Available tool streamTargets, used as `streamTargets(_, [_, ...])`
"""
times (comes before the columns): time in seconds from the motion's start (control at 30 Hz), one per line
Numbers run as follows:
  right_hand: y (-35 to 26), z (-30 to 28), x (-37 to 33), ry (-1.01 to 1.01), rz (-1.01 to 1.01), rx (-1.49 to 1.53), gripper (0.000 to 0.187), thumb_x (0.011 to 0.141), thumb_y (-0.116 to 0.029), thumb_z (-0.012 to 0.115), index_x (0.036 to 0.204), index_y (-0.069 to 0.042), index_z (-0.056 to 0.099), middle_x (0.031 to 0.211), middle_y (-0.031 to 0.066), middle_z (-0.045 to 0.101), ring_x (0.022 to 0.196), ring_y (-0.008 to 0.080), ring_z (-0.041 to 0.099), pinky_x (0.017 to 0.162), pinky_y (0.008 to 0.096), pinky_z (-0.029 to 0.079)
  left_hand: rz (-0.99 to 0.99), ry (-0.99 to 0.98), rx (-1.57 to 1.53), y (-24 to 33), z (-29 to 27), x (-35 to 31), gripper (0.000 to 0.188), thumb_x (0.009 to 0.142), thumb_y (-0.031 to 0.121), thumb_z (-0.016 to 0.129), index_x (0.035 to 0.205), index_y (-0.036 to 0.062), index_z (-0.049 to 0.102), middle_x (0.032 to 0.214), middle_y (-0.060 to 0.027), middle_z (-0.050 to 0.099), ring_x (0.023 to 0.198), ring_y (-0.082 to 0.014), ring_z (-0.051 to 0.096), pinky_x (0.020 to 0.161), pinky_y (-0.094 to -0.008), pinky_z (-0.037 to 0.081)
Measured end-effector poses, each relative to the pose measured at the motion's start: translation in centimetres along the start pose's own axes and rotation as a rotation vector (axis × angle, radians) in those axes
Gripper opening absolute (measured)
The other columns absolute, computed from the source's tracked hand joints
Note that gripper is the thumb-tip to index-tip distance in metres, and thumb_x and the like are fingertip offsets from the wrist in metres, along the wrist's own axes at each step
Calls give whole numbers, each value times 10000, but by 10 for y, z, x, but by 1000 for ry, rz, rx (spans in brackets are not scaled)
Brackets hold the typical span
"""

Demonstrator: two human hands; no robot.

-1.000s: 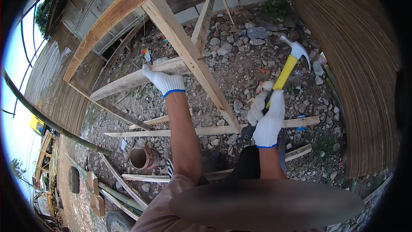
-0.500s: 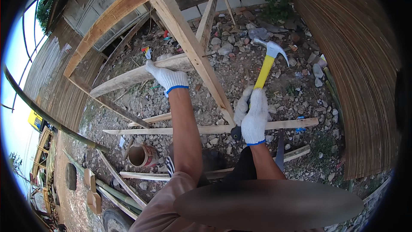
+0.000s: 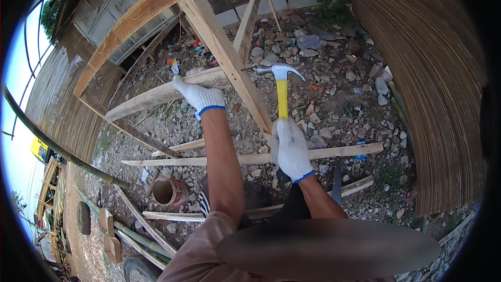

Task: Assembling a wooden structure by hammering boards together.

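My left hand [image 3: 199, 96], in a white knitted glove with a blue cuff, grips a wooden plank [image 3: 143, 99] that meets a slanting wooden post [image 3: 227, 52]. My right hand [image 3: 292, 149], gloved the same way, is closed around the yellow handle of a claw hammer [image 3: 282, 94]. The hammer's striking face is beside a thin nail [image 3: 250, 68] jutting from the post's right side; whether they touch I cannot tell. A curved brown board [image 3: 130, 21] joins the post's top. A small red and yellow piece [image 3: 173, 65] shows just past my left fingers.
Long wooden strips [image 3: 339, 152] lie across stony ground below the frame. A round bucket [image 3: 171, 190] stands at lower left, near bamboo poles [image 3: 141, 233]. A saw blade [image 3: 336, 183] is right of my right forearm. Slatted panelling [image 3: 417, 83] borders the right side.
My right hand has swung the hammer leftward, bringing its head from out over the stones to beside the nail. My left hand keeps its hold on the plank.
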State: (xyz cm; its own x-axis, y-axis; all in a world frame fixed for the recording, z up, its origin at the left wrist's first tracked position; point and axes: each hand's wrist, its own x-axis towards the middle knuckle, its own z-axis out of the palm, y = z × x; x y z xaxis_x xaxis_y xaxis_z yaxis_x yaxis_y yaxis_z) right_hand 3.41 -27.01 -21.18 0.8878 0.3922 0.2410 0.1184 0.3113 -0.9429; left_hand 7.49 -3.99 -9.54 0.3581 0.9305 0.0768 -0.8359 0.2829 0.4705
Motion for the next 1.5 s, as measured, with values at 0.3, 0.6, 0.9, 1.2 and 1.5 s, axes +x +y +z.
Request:
streamTargets(0.3, [-20,4,5,103,-6,190,358,1115,-398,462,1013,-65,548,745,-29,499,592,57,473,511,242,380,1,-38,-62,-3,-5,3,482,978,591,582,916,121,499,876,-67,565,866,-244,568,868,-431,487])
streamTargets(0.6, [-35,-27,2,157,-133,-74,213,1012,-234,613,1099,-41,595,753,68,585,630,193,617,590,340,497,21,-3,-26,-4,-1,-4,525,981,604,544,1055,84,529,1009,-118,575,978,-284,561,951,-486,458])
streamTargets(0.9, [-26,-27,67,-231,-824,-1227,226,910,-260,706,977,-114,547,740,44,553,612,233,656,498,386,530,10,119,284,5,8,-18,491,949,617,540,1076,143,523,964,-68,568,811,-228,546,775,-439,492])
streamTargets(1.2, [-17,-43,89,-306,-745,-1262,218,926,-296,677,1027,-108,631,790,99,632,640,309,680,498,449,530,-40,29,173,-3,-5,-8,598,936,650,558,1120,82,521,1103,-145,584,1054,-322,563,967,-562,458])
streamTargets(1.5, [-36,-50,76,-364,-960,-1064,272,916,-338,721,1021,-107,624,812,91,642,655,280,687,539,432,531,69,37,-22,-3,0,0,455,963,557,594,1058,120,514,989,-110,597,965,-291,581,909,-515,496])
